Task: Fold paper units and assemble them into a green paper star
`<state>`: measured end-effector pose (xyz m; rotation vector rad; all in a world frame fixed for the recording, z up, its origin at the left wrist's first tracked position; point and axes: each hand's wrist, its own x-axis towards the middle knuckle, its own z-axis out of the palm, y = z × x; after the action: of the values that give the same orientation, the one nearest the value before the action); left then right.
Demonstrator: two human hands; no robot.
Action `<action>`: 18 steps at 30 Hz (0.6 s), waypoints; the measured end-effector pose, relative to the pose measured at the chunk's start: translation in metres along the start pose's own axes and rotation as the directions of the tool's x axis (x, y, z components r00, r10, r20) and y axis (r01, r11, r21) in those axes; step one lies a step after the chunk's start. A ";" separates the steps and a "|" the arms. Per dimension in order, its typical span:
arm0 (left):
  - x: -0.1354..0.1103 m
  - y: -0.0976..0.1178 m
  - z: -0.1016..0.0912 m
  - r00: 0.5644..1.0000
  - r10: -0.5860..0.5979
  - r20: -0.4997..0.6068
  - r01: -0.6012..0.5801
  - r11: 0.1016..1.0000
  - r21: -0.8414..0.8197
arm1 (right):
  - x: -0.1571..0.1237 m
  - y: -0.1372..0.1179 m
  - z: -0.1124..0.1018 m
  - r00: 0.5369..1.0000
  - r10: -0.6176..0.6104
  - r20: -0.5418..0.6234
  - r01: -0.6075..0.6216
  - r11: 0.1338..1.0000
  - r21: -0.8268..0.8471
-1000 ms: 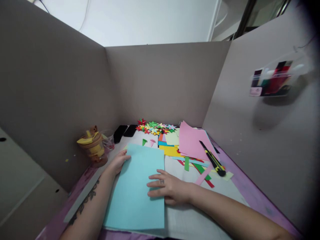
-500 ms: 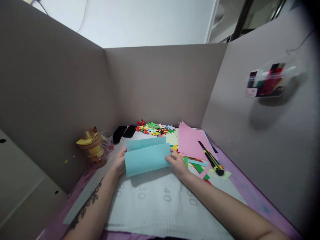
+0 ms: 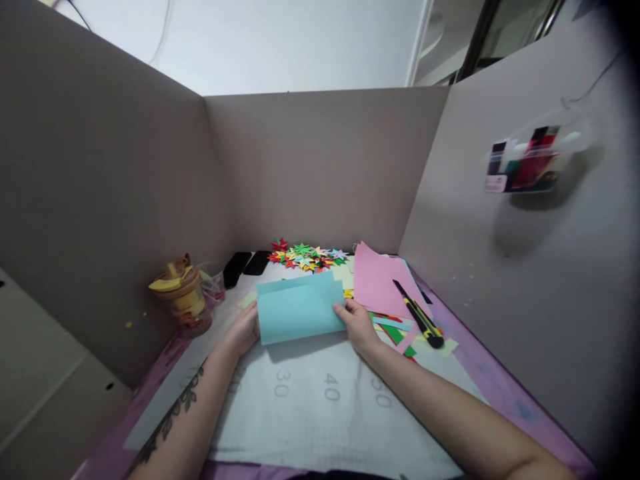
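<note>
A light blue paper sheet (image 3: 299, 308), folded over on itself, is held up just above the white cutting mat (image 3: 320, 413). My left hand (image 3: 243, 331) grips its left edge with fingers closed behind it. On the sheet's right edge my right hand (image 3: 359, 323) pinches it, thumb on the front. Both forearms reach in from the bottom of the view.
Pink sheets (image 3: 377, 280) and coloured paper scraps lie to the right, with a yellow-black utility knife (image 3: 419, 315) on them. A heap of folded paper stars (image 3: 305, 256) sits at the back. A yellow-brown jar (image 3: 181, 293) and two dark phones (image 3: 245, 264) stand left. Grey partition walls enclose the desk.
The blue sheet, flat on the mat a second ago, has been lifted and folded in half. Both hands moved to its side edges and carried it slightly further from me.
</note>
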<state>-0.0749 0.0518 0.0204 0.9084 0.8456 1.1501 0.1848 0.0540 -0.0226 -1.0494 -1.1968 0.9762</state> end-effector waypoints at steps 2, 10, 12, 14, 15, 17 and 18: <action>0.000 -0.003 0.000 0.998 -0.067 0.014 0.066 0.995 0.069 | -0.001 -0.006 -0.003 0.996 -0.075 0.053 0.078 0.995 -0.054; 0.023 -0.002 -0.021 0.942 0.221 -0.252 -0.177 0.967 0.186 | -0.019 -0.032 -0.025 0.693 -0.454 0.560 0.703 0.596 -0.387; 0.031 0.000 -0.025 0.925 0.259 -0.276 -0.207 0.957 0.206 | -0.021 -0.030 -0.027 0.543 -0.417 0.729 0.823 0.438 -0.362; 0.034 0.002 -0.024 0.912 0.303 -0.278 -0.244 0.943 0.226 | -0.021 -0.025 -0.026 0.482 -0.356 0.800 0.868 0.315 -0.383; 0.033 0.003 -0.022 0.894 0.344 -0.286 -0.277 0.928 0.248 | -0.020 -0.022 -0.025 0.492 -0.333 0.804 0.866 0.278 -0.415; 0.025 0.006 -0.018 0.848 0.444 -0.290 -0.345 0.877 0.334 | -0.018 -0.017 -0.022 0.558 -0.306 0.771 0.829 0.256 -0.498; 0.019 0.007 -0.015 0.860 0.461 -0.219 -0.357 0.850 0.387 | -0.017 -0.014 -0.022 0.593 -0.297 0.749 0.804 0.266 -0.531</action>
<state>-0.0871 0.0736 0.0194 1.2573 1.1577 1.5842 0.2046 0.0322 -0.0142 -0.8903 -2.4856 -0.0877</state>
